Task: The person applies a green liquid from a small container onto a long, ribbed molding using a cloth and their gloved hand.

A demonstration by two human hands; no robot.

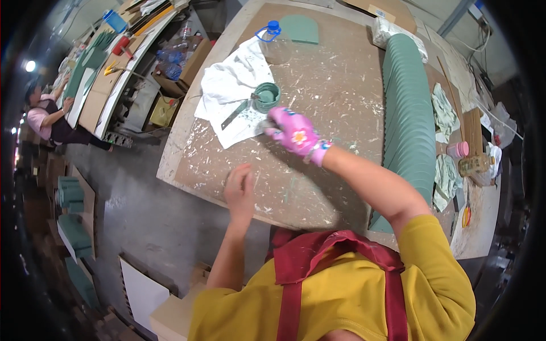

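Note:
My right hand point(296, 134), in a pink flowered glove, hovers over the worktable just below a small cup of green paint point(266, 96). Its fingers are curled together, and whatever they may hold is hidden. The cup stands on a crumpled white cloth point(236, 85) beside a flat, dark blade-like tool point(235, 115) smeared with green. My bare left hand point(240, 190) is at the table's near-left edge, slightly blurred, its fingers loosely apart with nothing in them. To the right of my right arm lies a long row of overlapping green panels point(406, 113).
A clear plastic jug with a blue cap point(273, 28) and a green rounded panel point(300, 29) are at the table's far side. Rags point(445, 113), a pink-lidded jar point(458, 150) and orange-handled scissors point(467, 216) line the right. Another person point(51, 116) works at a bench far left.

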